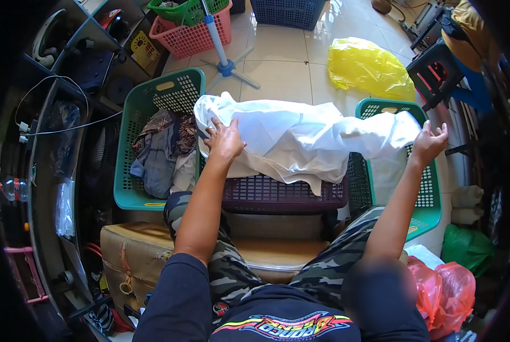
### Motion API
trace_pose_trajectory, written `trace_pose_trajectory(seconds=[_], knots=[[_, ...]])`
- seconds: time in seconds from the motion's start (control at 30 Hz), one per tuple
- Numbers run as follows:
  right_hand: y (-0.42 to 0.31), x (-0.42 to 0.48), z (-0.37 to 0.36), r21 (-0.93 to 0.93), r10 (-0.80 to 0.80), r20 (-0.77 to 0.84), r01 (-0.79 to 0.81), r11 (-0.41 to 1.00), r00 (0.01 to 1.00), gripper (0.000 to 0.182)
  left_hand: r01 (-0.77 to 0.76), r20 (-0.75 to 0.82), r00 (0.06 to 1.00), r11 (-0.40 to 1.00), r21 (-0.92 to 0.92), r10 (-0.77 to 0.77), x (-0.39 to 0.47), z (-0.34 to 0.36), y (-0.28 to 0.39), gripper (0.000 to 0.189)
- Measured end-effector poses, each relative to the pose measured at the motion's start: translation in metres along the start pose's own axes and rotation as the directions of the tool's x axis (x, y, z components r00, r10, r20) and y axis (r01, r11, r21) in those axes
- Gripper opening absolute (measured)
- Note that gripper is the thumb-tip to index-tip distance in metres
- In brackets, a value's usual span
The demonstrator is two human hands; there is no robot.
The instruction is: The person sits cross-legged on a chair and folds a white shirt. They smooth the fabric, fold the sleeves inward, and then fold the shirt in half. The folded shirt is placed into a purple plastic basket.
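Observation:
A white cloth garment [276, 128] lies spread over an upturned-looking dark purple plastic basket [280, 194] before my knees. My left hand [227, 139] rests on its left part, fingers spread. Toward the right, a sleeve-like length of the cloth stretches out to my right hand [429, 141]. That hand is raised beside the cloth's end with its fingers partly curled; whether it grips the cloth is unclear. At the left, a green laundry basket [124, 171] holds crumpled clothes [159, 158]. Below the stretched cloth stands another green basket [430, 209].
A yellow plastic bag [368, 68] lies on the tiled floor ahead. Near it stands a pole with a splayed base [226, 68]. A pink basket [191, 40] and a dark blue basket [287, 15] are farther off. Shelving [45, 141] lines the left; red bags [443, 290] sit at lower right.

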State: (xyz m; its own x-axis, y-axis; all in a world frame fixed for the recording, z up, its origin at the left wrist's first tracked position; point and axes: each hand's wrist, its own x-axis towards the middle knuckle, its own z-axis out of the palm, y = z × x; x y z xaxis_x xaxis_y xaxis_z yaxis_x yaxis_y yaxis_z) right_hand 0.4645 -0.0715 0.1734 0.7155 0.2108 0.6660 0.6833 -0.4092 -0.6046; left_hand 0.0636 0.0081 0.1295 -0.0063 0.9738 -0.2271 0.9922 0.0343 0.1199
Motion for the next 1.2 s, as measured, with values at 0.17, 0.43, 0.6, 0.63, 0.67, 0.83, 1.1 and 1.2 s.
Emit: trace_pose_trajectory(seconds=[0.17, 0.43, 0.6, 0.63, 0.67, 0.83, 1.1, 1.2], knots=[[-0.040, -0.028, 0.014, 0.235, -0.081, 0.385, -0.013, 0.972, 0.919, 0.035, -0.150, 0.124, 0.981, 0.989, -0.011, 0.150, 0.019, 0.042, -0.010, 0.059], [-0.093, -0.101, 0.029, 0.365, -0.312, 0.776, 0.013, 0.931, 0.548, 0.029, -0.115, 0.102, 0.987, 0.991, -0.067, 0.122, 0.008, 0.055, 0.014, 0.074], [-0.111, -0.124, 0.016, 0.495, -0.497, 0.826, 0.082, 0.865, 0.266, 0.022, -0.026, -0.125, 0.992, 0.992, -0.125, 0.010, 0.019, 0.041, 0.009, 0.049], [-0.112, -0.128, 0.017, 0.516, -0.521, 0.824, 0.084, 0.852, 0.221, 0.022, -0.071, -0.162, 0.986, 0.990, -0.126, 0.050, 0.022, 0.045, 0.005, 0.041], [-0.113, -0.131, 0.017, 0.513, -0.521, 0.829, 0.095, 0.853, 0.204, 0.023, -0.117, -0.199, 0.976, 0.986, -0.123, 0.091, 0.026, 0.055, 0.001, 0.034], [-0.115, -0.135, 0.020, 0.554, -0.566, 0.751, 0.142, 0.820, 0.340, 0.025, -0.498, -0.446, 0.841, 0.760, -0.418, 0.306, 0.019, 0.039, 0.019, 0.014], [-0.117, -0.136, 0.024, 0.318, -0.329, 0.919, 0.086, 0.944, 0.219, 0.052, -0.707, -0.358, 0.560, 0.205, -0.677, 0.748, -0.050, 0.022, 0.068, 0.018], [-0.110, -0.139, 0.026, 0.218, -0.253, 0.956, 0.222, 0.950, 0.147, 0.057, -0.530, -0.190, 0.709, 0.336, -0.778, 0.679, -0.036, 0.025, 0.056, 0.023]])
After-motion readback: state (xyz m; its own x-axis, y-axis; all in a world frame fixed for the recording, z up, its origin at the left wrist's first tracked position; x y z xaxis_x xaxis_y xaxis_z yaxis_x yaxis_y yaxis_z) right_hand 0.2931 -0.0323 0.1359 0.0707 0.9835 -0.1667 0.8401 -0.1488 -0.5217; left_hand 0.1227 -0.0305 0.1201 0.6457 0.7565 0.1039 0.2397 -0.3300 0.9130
